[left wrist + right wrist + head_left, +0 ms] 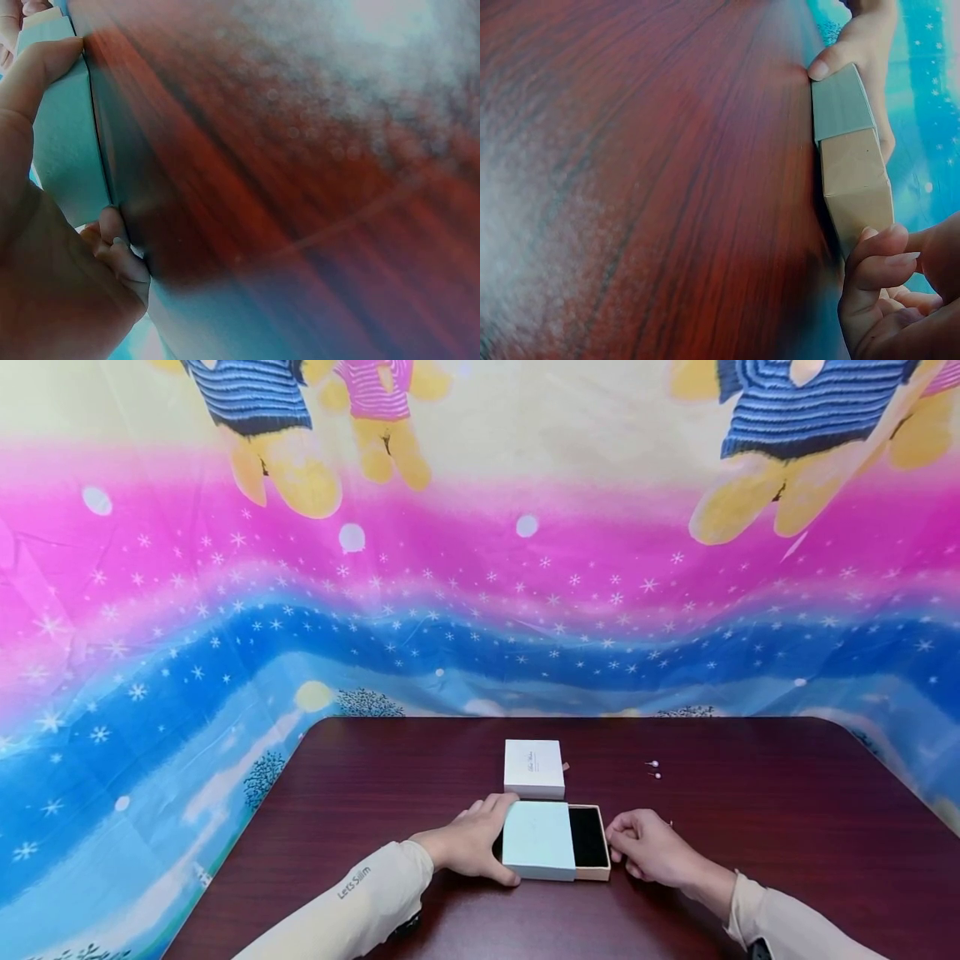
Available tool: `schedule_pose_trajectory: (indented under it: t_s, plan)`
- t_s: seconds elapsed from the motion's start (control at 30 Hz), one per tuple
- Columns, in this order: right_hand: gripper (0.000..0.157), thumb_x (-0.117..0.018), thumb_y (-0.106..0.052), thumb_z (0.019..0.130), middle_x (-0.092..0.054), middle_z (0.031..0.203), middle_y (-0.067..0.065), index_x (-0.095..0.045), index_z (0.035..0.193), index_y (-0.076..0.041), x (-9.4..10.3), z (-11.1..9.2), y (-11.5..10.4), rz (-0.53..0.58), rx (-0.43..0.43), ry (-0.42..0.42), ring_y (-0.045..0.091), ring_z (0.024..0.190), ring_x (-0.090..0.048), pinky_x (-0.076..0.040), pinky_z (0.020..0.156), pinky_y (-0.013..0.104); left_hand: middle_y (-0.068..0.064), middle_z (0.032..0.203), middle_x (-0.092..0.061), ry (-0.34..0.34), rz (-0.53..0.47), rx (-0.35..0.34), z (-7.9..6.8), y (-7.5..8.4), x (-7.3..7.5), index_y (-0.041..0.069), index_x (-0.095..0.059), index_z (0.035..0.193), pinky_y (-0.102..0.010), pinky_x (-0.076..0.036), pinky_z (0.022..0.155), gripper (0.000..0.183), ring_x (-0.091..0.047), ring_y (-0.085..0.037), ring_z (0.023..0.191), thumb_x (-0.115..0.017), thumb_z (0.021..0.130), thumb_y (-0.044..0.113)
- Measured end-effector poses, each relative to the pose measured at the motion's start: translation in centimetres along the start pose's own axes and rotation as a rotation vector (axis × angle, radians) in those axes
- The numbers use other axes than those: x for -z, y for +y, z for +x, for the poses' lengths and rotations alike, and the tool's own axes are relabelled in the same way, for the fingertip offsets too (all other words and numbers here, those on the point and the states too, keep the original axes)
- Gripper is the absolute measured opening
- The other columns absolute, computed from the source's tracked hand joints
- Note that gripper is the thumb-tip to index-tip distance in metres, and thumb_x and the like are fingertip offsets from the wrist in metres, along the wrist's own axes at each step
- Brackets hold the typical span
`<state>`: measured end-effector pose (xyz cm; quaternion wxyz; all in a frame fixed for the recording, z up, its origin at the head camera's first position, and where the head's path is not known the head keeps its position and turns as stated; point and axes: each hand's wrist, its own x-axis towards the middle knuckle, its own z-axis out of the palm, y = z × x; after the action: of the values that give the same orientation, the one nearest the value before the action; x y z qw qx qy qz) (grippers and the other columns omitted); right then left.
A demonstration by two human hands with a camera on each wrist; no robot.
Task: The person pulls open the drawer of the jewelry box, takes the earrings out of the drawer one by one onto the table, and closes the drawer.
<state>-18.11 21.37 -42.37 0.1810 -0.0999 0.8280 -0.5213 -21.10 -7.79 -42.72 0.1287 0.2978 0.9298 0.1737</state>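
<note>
A pale green drawer-style gift box lies on the table, its inner drawer partly out to the right, showing a black lining. My left hand grips the outer sleeve from the left, thumb at the near edge and fingers at the far one. At the drawer's outer end is my right hand, its thumb and curled fingers pinched together. In the right wrist view those fingertips meet the tan end of the drawer; whatever lies between them is hidden.
A closed white box with lettering and a small brown tab sits just behind the green one. Two small pearl-like studs lie farther back on the right. The dark wood table ends at a patterned cloth backdrop.
</note>
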Motion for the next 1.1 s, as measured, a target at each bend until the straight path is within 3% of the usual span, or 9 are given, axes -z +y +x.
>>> schedule_pose_trajectory:
  t_s: [1.1]
  plan:
    - [0.02,-0.045,-0.009,0.099,-0.057,0.069,0.001,-0.058,0.091,0.004,-0.56,0.51,0.17,0.015,0.01,-0.002,0.006,0.043,-0.042,-0.034,0.041,0.017,0.001,0.141,-0.041,0.002,-0.005,0.001,0.05,-0.11,-0.05,0.018,-0.022,0.149,-0.035,-0.037,0.103,0.108,-0.042,-0.015,0.122,-0.082,0.065,0.052]
